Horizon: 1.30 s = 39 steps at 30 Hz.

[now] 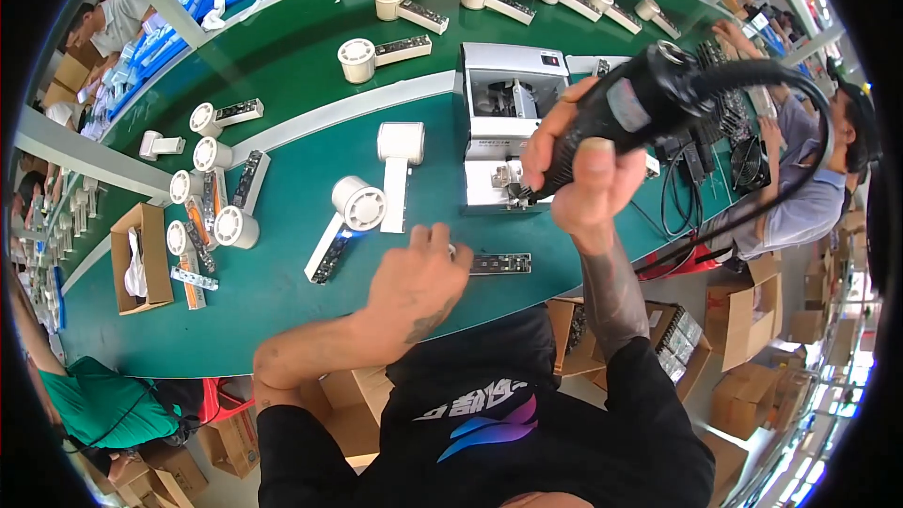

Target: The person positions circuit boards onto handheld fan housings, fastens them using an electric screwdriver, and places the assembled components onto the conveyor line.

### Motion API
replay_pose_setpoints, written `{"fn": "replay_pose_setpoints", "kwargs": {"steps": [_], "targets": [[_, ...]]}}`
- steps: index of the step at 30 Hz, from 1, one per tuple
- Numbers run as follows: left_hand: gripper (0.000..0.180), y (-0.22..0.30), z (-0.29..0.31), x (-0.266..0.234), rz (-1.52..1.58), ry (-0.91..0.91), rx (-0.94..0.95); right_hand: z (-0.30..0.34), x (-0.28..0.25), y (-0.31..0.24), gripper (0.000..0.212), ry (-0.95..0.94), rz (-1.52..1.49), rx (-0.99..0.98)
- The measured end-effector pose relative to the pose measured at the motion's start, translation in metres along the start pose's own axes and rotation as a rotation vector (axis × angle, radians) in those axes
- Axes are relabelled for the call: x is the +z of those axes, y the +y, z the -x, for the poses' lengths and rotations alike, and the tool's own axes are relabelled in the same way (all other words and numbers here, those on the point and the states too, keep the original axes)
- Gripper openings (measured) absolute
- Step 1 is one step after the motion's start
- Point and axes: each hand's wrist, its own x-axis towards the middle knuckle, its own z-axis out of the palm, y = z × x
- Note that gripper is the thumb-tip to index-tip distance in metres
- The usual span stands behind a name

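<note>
My right hand is closed around a black electric screwdriver, its cable looping off to the right. The screwdriver's lower end is at the front of a white screw feeder, though my fingers partly hide the tip. On the green bench, my left hand curls over a handheld fan with an open handle; circuit parts show in the handle, and the fan's head is hidden under the hand. Two more white fans lie beyond my left hand: one with its circuit side showing, another with a plain white handle.
Several fans stand along the green conveyor belt at the back. More fans cluster at left beside a cardboard box. Black cables lie right of the feeder. A co-worker sits at right; another person in green is at left.
</note>
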Motion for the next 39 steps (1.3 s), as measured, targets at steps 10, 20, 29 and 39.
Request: {"fn": "replay_pose_setpoints", "kwargs": {"steps": [10,20,29,39], "targets": [[0.03,-0.004,-0.02,0.04,0.216,0.361,0.127,0.041,-0.018,-0.018,0.088,0.107,-0.02,0.214],[0.025,0.003,-0.022,0.044,0.187,0.301,0.109,0.056,-0.036,-0.01,0.073,0.14,-0.157,0.181],[0.028,0.003,-0.021,0.046,0.155,0.3,0.123,0.063,-0.037,-0.008,0.073,0.132,-0.164,0.16],[0.027,0.005,-0.021,0.048,0.155,0.305,0.116,0.064,-0.029,-0.009,0.071,0.042,-0.004,0.173]]}}
